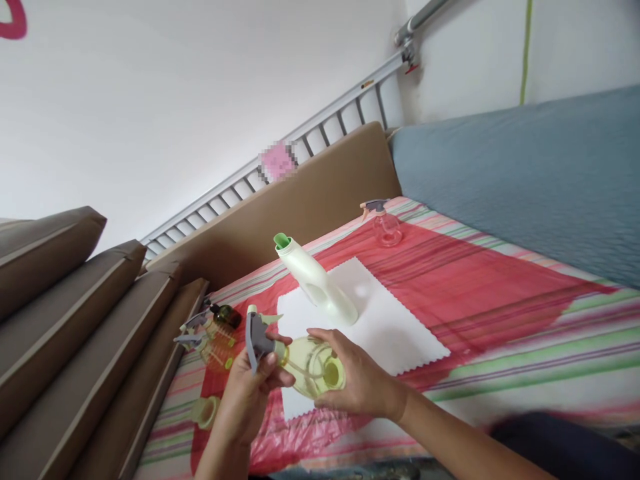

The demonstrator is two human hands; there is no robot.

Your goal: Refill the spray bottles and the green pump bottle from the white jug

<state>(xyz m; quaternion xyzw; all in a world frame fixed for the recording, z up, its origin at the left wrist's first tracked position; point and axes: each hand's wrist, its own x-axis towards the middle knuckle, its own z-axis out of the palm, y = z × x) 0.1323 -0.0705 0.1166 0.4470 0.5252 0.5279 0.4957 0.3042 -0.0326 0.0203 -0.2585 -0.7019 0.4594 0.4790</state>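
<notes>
Held on its side between my two hands is a clear yellow spray bottle [303, 367] with a grey trigger head. My left hand [253, 383] has its fingers closed around the neck and trigger head. Around the base of the bottle, fingers and thumb of my right hand [363, 380] grip from the right. A pale green jug-like bottle [320, 283] with a hollow handle and a green spout stands just beyond, on a white scallop-edged sheet [400, 333]. Part of the sheet is hidden behind my hands.
A pink spray bottle [387, 229] stands farther back on the red plastic sheet [450, 280]. At the left are several spray bottles [215, 343], a dark bottle [227, 315] and a pale yellow-green cup-like piece [205, 412]. Brown cushions [100, 320] line the left edge.
</notes>
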